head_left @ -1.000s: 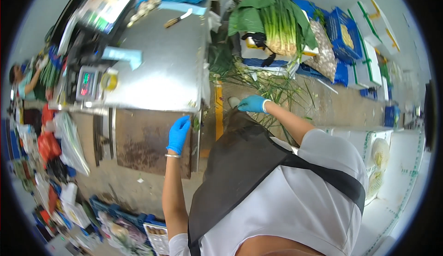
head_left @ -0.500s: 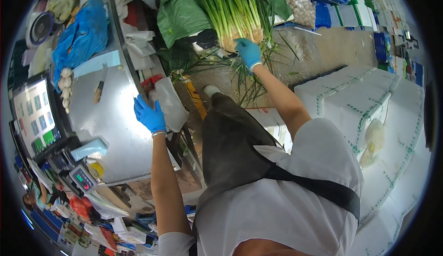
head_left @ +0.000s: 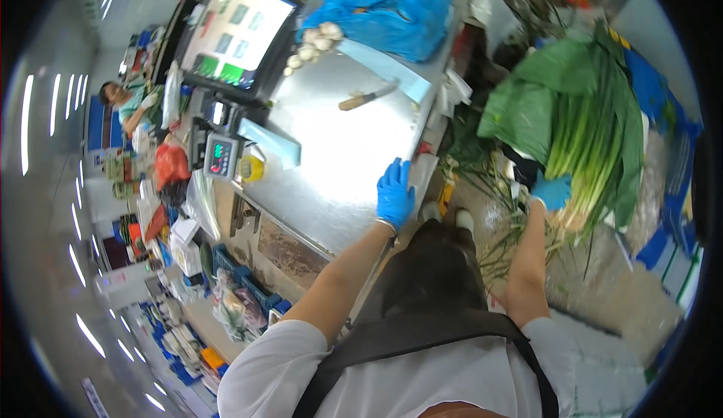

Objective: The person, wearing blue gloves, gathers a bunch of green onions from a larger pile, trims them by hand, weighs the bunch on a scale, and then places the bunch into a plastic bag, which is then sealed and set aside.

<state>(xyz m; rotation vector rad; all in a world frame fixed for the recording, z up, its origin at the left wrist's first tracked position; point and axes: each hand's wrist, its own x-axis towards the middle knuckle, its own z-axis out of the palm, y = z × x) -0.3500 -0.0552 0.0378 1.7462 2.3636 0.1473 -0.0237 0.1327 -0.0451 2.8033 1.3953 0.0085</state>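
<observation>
My left hand [head_left: 396,194], in a blue glove, lies at the edge of the metal table [head_left: 331,199] with its fingers stretched out and nothing in them. On the right, my right hand [head_left: 553,192] wears a teal glove and rests at the pale root end of a large bunch of spring onions [head_left: 591,143]. Its fingers look loosely spread, though somewhat blurred. Green plastic sheeting [head_left: 520,113] wraps the bunch on both sides. Loose green leaves [head_left: 504,248] are strewn on the floor below it.
A knife [head_left: 365,96] lies on the table, near garlic bulbs [head_left: 316,44] and a blue plastic bag [head_left: 384,15]. A touch screen [head_left: 239,30] and a scale display [head_left: 221,154] stand at its left. Farther left, another person [head_left: 132,105] is partly visible.
The view has turned toward the left, so the table and the onions appear farther right. My left hand stays by the table edge; my right hand remains at the root end of the onions.
</observation>
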